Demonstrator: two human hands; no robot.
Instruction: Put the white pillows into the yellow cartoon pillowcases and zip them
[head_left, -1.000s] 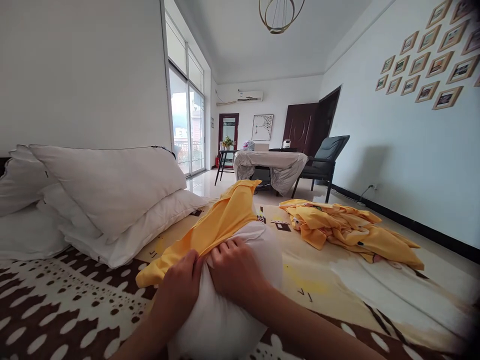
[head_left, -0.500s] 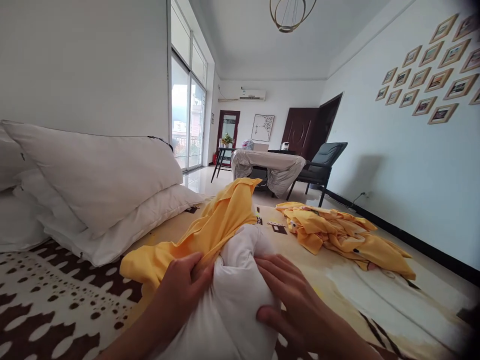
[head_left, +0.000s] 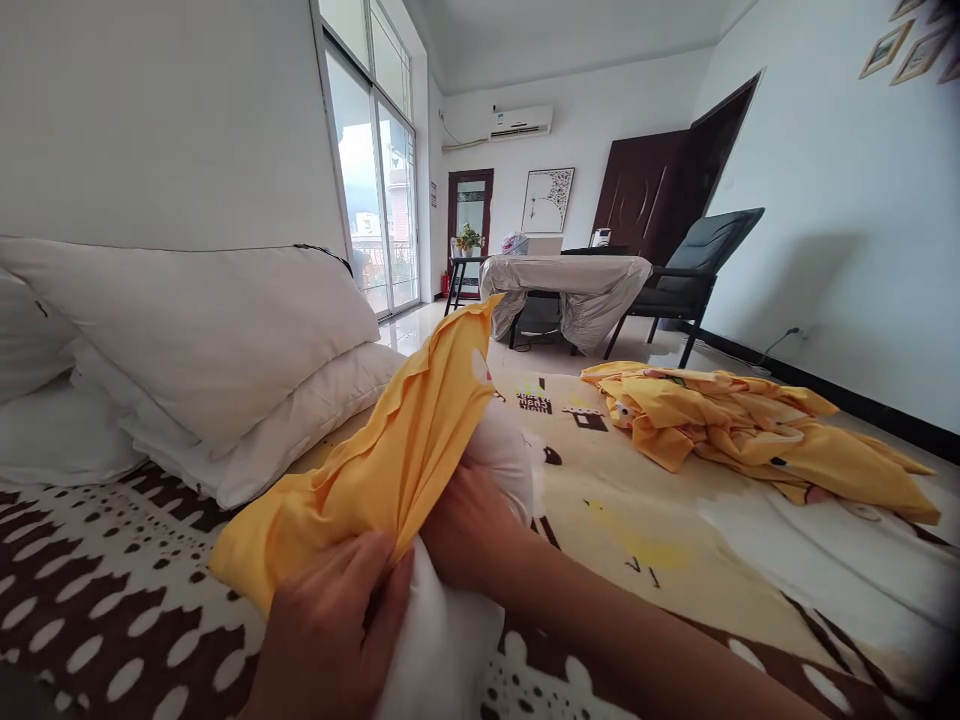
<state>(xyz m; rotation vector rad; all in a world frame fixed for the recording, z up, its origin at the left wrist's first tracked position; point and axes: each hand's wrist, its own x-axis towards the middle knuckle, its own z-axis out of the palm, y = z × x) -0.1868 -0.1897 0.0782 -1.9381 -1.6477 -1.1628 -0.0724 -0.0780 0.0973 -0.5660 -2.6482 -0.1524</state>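
My left hand (head_left: 337, 605) pinches the edge of a yellow pillowcase (head_left: 375, 450), thumb and fingers closed on the cloth. The case stands up in folds, its far corner raised and a small white and pink print showing near its right edge. A white pillow (head_left: 510, 460) lies partly beneath and beside the case, with more of it coming toward me under my hands. Against the pillow, at the right edge of the case, is my right hand (head_left: 465, 520). Its fingers reach under the yellow cloth and are hidden.
White pillows (head_left: 202, 340) are stacked on the left by the wall. A crumpled heap of yellow printed cloth (head_left: 735, 430) lies on the right of the patterned blanket (head_left: 630, 540). Farther back stand a covered table (head_left: 570, 270) and a black chair (head_left: 690, 270).
My right hand has moved from the pillow's right side to under the pillowcase edge. The yellow case is raised and covers more of the pillow. The view has shifted and tilted.
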